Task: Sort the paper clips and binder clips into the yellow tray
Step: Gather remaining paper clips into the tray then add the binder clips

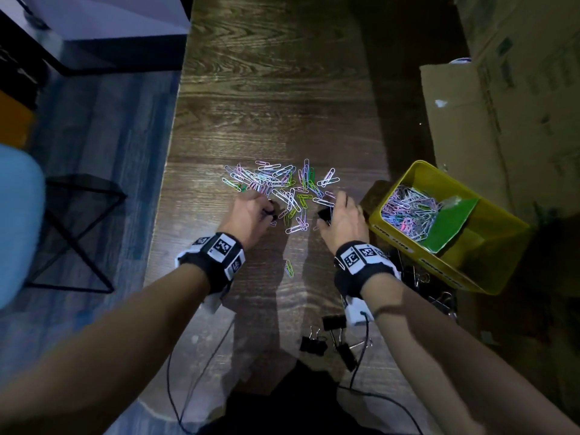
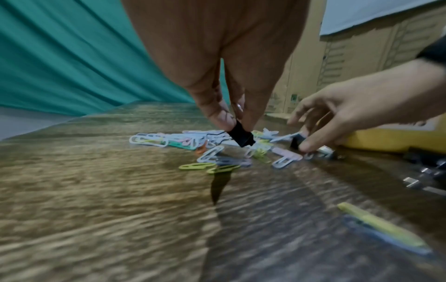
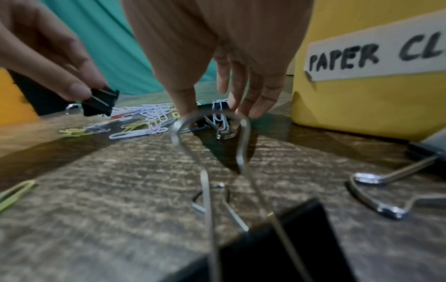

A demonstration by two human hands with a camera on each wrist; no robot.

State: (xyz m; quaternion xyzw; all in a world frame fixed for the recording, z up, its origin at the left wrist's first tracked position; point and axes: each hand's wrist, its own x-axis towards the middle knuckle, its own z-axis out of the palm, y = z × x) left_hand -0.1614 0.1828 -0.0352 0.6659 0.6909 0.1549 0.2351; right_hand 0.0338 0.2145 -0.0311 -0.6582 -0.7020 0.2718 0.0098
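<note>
Reaching forward over the wooden table [image 1: 276, 89], both forearms are seen with banded wrist cameras. The left hand [image 1: 251, 215] is held knuckles-up at the near-left edge of the paper clips [image 1: 279, 186], and a small black binder clip [image 2: 241, 134] is pinched between its thumb and fingers [image 2: 217, 106], lifted just above the pile. The right hand [image 1: 343, 219] is lowered at the near-right side of the pile; a second binder clip [image 3: 218, 107] is gripped between thumb and curled fingers [image 3: 263, 95], with a pale paper clip hooked on it, still touching the table.

The coloured pile is spread across the middle of the table. The yellow tray [image 1: 508, 233] is set at the right edge, tilted, just beside the right hand; many paper clips and a green card [image 1: 452, 224] are held in it, and a white label [image 3: 376, 59] reading "PAPER CL" is stuck on its wall. Loose black binder clips [image 1: 339, 340] are scattered near the near edge and beside the tray. Cardboard boxes [image 1: 502, 105] are stacked to the right; blue-grey floor [image 1: 94, 152] and a black-framed stool [image 1: 78, 230] are seen to the left.
</note>
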